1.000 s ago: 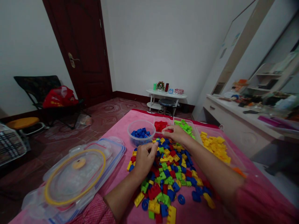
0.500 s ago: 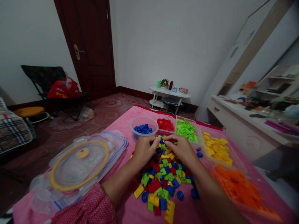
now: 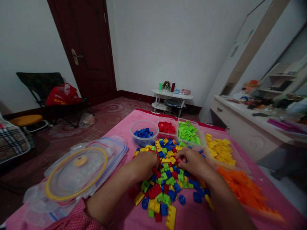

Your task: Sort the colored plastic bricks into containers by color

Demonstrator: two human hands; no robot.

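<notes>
A heap of mixed toy building blocks [image 3: 170,182] in red, blue, yellow and green lies on the pink cloth in front of me. My left hand [image 3: 146,164] reaches into the heap's left side, fingers curled down and mostly hidden; red shows at its fingertips, but I cannot tell whether it is held. Across from it, my right hand [image 3: 193,161] pinches a red building block [image 3: 180,159] at the heap's right side. Just beyond the hands stand a round tub of blue blocks [image 3: 144,132], a box of red blocks [image 3: 166,127] and a box of green blocks [image 3: 189,131].
To the right are boxes of yellow blocks [image 3: 220,148] and orange blocks [image 3: 247,188]. Stacked clear lids [image 3: 79,172], one with a yellow rim, lie on the left of the pink cloth [image 3: 124,132]. A cluttered white dresser [image 3: 251,124] stands beyond the right side.
Both hands have come back toward me from the far end of the heap and moved apart, down into the blocks. The view has shifted slightly. Red now shows in my right fingers.
</notes>
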